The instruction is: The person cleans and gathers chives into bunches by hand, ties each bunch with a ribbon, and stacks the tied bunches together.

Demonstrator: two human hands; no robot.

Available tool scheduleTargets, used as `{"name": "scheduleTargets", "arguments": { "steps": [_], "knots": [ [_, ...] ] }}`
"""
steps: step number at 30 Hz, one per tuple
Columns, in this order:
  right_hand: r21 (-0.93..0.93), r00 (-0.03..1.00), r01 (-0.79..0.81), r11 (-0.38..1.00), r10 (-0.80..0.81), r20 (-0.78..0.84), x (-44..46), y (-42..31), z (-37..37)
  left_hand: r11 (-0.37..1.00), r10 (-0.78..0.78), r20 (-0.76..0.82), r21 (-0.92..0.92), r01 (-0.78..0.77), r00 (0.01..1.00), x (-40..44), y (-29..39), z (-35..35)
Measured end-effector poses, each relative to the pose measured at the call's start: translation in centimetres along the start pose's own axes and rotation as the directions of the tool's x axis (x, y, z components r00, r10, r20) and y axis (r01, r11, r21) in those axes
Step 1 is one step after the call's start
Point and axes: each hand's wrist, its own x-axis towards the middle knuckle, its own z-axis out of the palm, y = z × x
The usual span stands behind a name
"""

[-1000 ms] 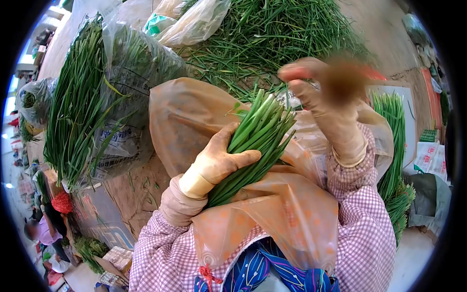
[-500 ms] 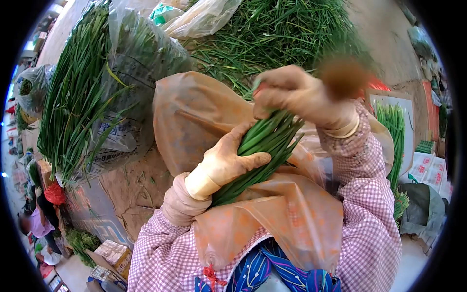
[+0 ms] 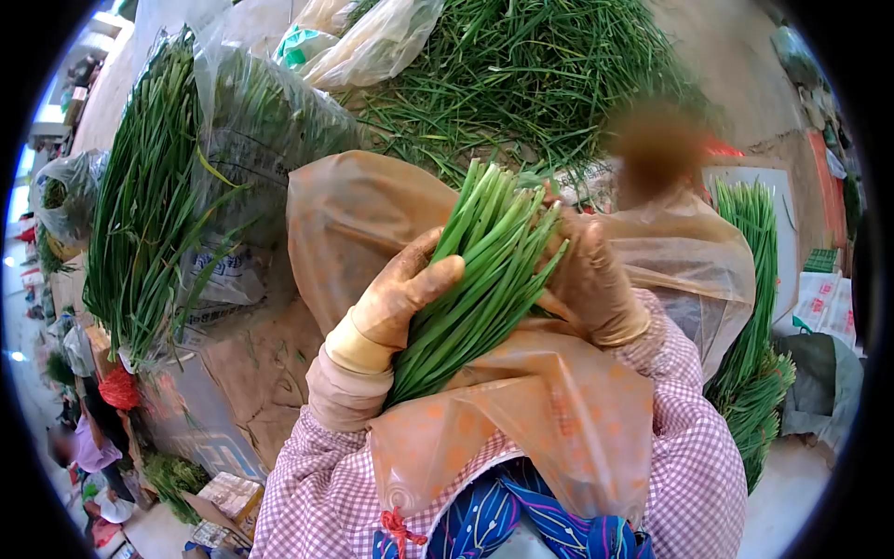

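Note:
A bunch of chives (image 3: 475,289) stands tilted over my lap, its cut pale ends pointing up and away from me. My left hand (image 3: 396,289), in a thin stained glove, is wrapped round the bunch from the left, with the thumb across its front. From the other side my right hand (image 3: 596,275), gloved too, cups the upper stalks. Its fingers are partly hidden behind them. An orange translucent plastic apron (image 3: 521,391) covers my lap beneath the bunch.
Ahead lies a big loose pile of chives (image 3: 531,74). Chives in a clear plastic bag (image 3: 261,140) stand at the left, and more bundled chives (image 3: 745,279) are at the right. A blurred brown spot (image 3: 656,149) hides part of the view. A person (image 3: 93,447) is at far left.
My right hand has come down from above the cut ends to the bunch's right side. My left hand has shifted left and its grip has changed. The cut ends now show.

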Motion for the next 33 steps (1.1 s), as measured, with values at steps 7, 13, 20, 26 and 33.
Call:
{"name": "scheduleTargets", "arguments": {
  "steps": [7, 13, 20, 26, 33],
  "knots": [
    [0.048, 0.992, 0.116, 0.992, -0.118, 0.050, 4.2, 0.4, 4.5, 0.898, -0.133, 0.182, 0.438, 0.041, 0.974, 0.6, 1.2, 0.0],
    [-0.050, 0.969, 0.238, 0.970, -0.233, 0.086, 6.6, -3.3, 3.9, 0.926, -0.155, 0.211, 0.372, 0.068, 0.965, -0.2, 3.7, 0.1],
    [-0.044, 0.753, 0.634, 0.772, -0.629, -0.194, 6.0, -15.4, -5.7, 0.881, -0.273, 0.109, 0.426, 0.204, 0.956, -4.3, 4.8, -2.7],
    [-0.061, 0.695, 0.704, 0.708, -0.704, -0.150, 2.9, -17.8, -8.8, 0.478, 0.260, -0.141, 0.878, -0.001, 0.955, -6.3, 6.0, -1.7],
    [-0.030, 0.688, 0.721, 0.692, -0.720, -0.086, 1.1, -17.3, -5.1, 0.755, 0.425, -0.129, 0.597, -0.271, 0.896, -4.2, 4.0, 2.0]
  ]
}}
